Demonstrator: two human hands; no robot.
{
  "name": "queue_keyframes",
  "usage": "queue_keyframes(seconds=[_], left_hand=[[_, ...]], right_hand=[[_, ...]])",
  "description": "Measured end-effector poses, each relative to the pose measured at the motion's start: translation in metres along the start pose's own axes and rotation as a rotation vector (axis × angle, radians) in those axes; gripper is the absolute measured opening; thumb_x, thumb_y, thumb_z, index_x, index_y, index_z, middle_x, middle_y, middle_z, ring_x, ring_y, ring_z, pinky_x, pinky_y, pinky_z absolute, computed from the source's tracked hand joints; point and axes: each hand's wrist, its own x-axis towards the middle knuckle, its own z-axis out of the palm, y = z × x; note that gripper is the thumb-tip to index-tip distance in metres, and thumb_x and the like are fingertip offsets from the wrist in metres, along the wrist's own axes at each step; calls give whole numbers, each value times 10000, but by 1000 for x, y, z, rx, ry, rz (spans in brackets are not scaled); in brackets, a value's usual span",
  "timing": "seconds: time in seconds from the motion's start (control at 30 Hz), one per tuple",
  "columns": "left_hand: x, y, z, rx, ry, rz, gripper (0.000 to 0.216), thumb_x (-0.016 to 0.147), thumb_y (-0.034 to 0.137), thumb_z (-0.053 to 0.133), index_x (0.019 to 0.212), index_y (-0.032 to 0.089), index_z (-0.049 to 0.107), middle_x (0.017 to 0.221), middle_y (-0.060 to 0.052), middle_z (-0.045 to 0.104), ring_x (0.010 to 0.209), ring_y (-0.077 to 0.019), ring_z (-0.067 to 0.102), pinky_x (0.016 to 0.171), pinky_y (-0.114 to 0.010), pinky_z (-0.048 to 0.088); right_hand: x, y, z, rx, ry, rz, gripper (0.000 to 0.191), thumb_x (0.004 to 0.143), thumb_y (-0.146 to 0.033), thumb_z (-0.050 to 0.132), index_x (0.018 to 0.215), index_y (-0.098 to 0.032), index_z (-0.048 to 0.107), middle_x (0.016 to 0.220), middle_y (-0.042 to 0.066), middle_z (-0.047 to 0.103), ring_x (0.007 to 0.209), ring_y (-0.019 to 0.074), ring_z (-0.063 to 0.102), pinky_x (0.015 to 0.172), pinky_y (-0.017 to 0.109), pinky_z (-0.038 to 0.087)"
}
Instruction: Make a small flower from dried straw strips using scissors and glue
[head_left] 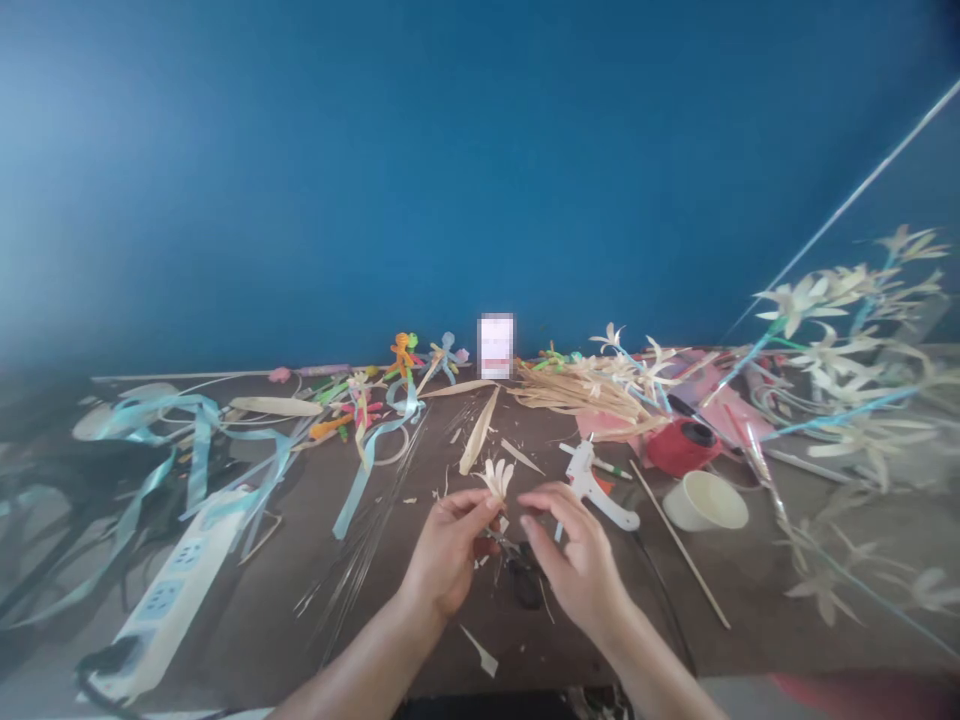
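Pinching flower (498,476) w/ L hand (444,550) fingers, holding R hand (583,555) just beside w/ fingers loosely parted, near scissors (524,582) + glue gun (583,474) on tabletop (551,655)

You've got a long white plastic power strip (169,600) near left, shiny light-blue ribbon (201,455) around its far end. Right: round white cup (679,503) just beside a red rounded object (675,447). Far: plain blue wall (375,180).
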Motion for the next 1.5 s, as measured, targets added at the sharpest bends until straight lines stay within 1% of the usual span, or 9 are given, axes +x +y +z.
queue_keyframes(seconds=[0.17, 0.3, 0.5, 0.63, 0.83, 1.1, 1.23, 1.4, 1.5], left_hand=[[-1, -1, 1, 21, 0, 37, 159, 629, 263, 707, 692, 126, 657, 595, 4, 543, 528, -75, 480, 432, -171, 427], [-3, -3, -2, 55, -2, 62, 154, 645, 264, 694, 701, 122, 668, 598, -2, 549, 530, -74, 474, 445, -174, 426], [-4, -4, 0, 168, -3, 157, 146, 670, 265, 671, 717, 127, 679, 600, -2, 565, 501, -64, 464, 463, -175, 408], [-6, -1, 0, 292, -27, 276, 132, 693, 256, 647, 659, 132, 676, 613, 3, 546, 519, -70, 470, 474, -174, 399], [-10, 2, -2, 497, -41, 428, 113, 722, 229, 618, 662, 148, 669, 619, 6, 526, 541, -88, 492, 501, -191, 390], [-20, 0, -4, 719, -68, 721, 87, 733, 136, 593, 658, 148, 634, 639, -8, 556, 569, -95, 509, 511, -183, 384], [-18, -3, -4, 734, -86, 798, 72, 715, 104, 601, 663, 142, 633, 644, -15, 572, 578, -102, 523, 520, -186, 392], [-16, -6, -5, 660, -29, 796, 72, 709, 104, 607, 692, 155, 655, 659, -16, 592, 592, -111, 530, 528, -198, 403], [-15, -7, -5, 592, 14, 776, 74, 705, 118, 616, 698, 169, 669, 667, -12, 589, 615, -116, 530, 560, -209, 413]], right_hand=[[6, -8, 13, 141, 61, 50, 76, 818, -161, 469, 831, -195, 536, 792, 17, 559, 754, 157, 541, 692, 266, 413], [7, -9, 14, 185, 32, 74, 65, 808, -152, 484, 809, -188, 538, 761, 3, 554, 712, 142, 540, 664, 247, 408], [7, -14, 14, 231, 13, 72, 73, 814, -141, 479, 799, -183, 537, 781, 12, 553, 746, 147, 544, 697, 257, 411], [5, -15, 14, 219, 30, 69, 76, 807, -133, 492, 793, -185, 546, 774, 9, 558, 732, 143, 545, 684, 251, 408], [0, -14, 15, 243, 56, 73, 85, 799, -123, 503, 807, -195, 548, 807, 6, 556, 748, 141, 543, 690, 248, 404], [-11, -13, 20, 343, 93, 55, 92, 810, -118, 478, 838, -196, 516, 810, 17, 527, 736, 146, 520, 669, 266, 402], [-14, -14, 19, 364, 109, 49, 98, 806, -113, 476, 834, -197, 519, 814, 22, 526, 749, 152, 521, 672, 271, 402], [-13, -17, 14, 442, 56, 98, 72, 815, -152, 485, 853, -197, 526, 865, 33, 532, 778, 155, 531, 685, 265, 415], [-14, -17, 13, 477, 78, 146, 73, 812, -171, 504, 872, -205, 525, 892, 31, 534, 760, 141, 532, 665, 243, 426]])
